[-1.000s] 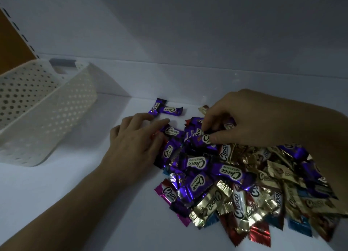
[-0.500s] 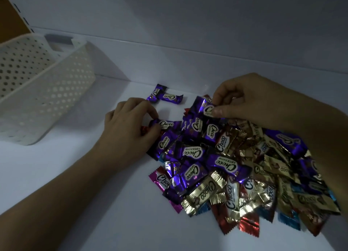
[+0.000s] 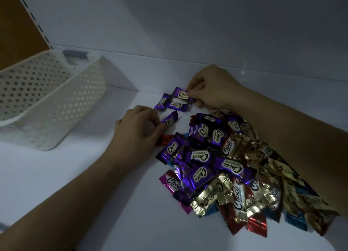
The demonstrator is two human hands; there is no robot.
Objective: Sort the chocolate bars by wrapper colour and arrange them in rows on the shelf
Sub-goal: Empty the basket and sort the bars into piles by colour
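A heap of chocolate bars (image 3: 235, 167) in purple, gold, red, blue and pink wrappers lies on the white shelf (image 3: 79, 184). Two purple bars (image 3: 170, 104) lie apart from the heap near the back wall. My right hand (image 3: 212, 89) pinches a third purple bar (image 3: 181, 95) just above and behind them. My left hand (image 3: 138, 130) pinches the lower end of another purple bar (image 3: 170, 119), which lies between the pair and the heap. A red bar (image 3: 166, 139) shows beside my left hand's fingers.
A white perforated basket (image 3: 47, 103) stands at the left of the shelf, tilted toward me. The shelf's back wall (image 3: 207, 33) rises just behind the purple bars. A brown side panel (image 3: 17, 24) shows at the top left.
Both hands lifted a purple bar out of the heap and carried it back toward the two separate purple bars. The right hand has moved farthest, to the rear.
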